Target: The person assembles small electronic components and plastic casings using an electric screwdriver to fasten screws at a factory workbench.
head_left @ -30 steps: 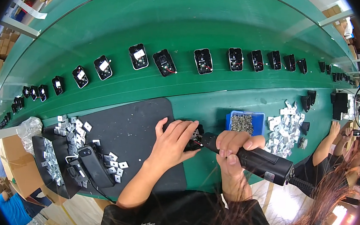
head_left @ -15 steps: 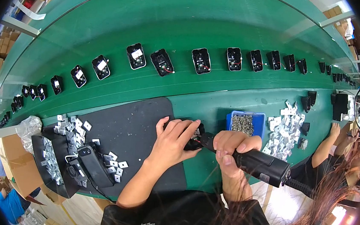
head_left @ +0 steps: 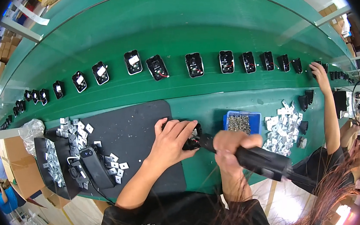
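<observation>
My left hand (head_left: 172, 141) is wrapped round a small black plastic housing (head_left: 192, 144) with parts inside, steadying it at the right edge of the dark mat. My fingers cover part of the housing. My right hand (head_left: 229, 150) grips a black electric screwdriver (head_left: 259, 161), held nearly level and blurred by motion. Its nose points left into the housing; the bit's tip cannot be made out. Just beyond my right hand stands a blue bin (head_left: 254, 121) of small screws (head_left: 239, 123).
A row of black housings (head_left: 194, 65) lines the green conveyor (head_left: 212, 34). Metal square plates (head_left: 282, 130) are heaped at right, more (head_left: 75, 133) at left beside a black device (head_left: 96, 167) and a black tray (head_left: 63, 145). At far right, a co-worker's arm (head_left: 332, 113) reaches over the conveyor.
The rear of the screwdriver has swung slightly up and blurred, its nose still at the housing. My left hand keeps its hold. The co-worker's arm has stretched forward to the conveyor.
</observation>
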Demonstrator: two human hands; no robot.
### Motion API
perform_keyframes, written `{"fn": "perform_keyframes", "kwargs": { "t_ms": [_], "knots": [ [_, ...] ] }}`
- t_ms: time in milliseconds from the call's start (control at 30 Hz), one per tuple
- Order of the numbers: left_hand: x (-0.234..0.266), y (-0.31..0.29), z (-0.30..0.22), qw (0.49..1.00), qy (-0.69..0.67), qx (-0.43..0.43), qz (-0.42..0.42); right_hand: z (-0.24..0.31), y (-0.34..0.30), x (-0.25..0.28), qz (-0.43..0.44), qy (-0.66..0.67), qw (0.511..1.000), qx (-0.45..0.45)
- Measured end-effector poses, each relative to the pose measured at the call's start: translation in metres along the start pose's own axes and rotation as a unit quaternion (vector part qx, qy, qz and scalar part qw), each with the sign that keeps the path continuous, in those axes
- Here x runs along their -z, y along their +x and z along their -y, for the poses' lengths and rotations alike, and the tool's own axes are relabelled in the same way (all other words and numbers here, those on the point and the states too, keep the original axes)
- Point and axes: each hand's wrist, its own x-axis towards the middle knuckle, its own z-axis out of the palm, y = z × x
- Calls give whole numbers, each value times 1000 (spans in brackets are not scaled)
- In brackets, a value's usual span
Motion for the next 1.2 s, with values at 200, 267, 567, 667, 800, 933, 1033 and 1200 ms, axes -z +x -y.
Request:
{"fn": "perform_keyframes", "kwargs": {
  "t_ms": [200, 267, 567, 667, 800, 933, 1033, 1200],
  "knots": [
    [34, 58, 28, 989, 110, 28, -97, 52, 23, 8, -48, -115, 988, 95],
    [39, 94, 49, 978, 148, 39, -140, 45, 22, 27, -94, -163, 977, 97],
    [48, 121, 77, 963, 239, 102, -73, 29, 23, 54, -146, -232, 955, 115],
    [48, 103, 86, 962, 252, 90, -62, 22, 30, 56, -148, -238, 954, 108],
    [52, 85, 70, 967, 230, 70, -80, 15, 32, 60, -144, -257, 951, 92],
    [48, 50, 15, 989, 143, -2, -31, 13, 27, 67, -146, -261, 950, 92],
    [43, 19, -17, 993, 101, -25, 56, 12, 25, 68, -148, -222, 955, 128],
    [28, -20, -22, 992, 58, 5, 110, 29, 19, 56, -121, -104, 981, 112]
  ]
}}
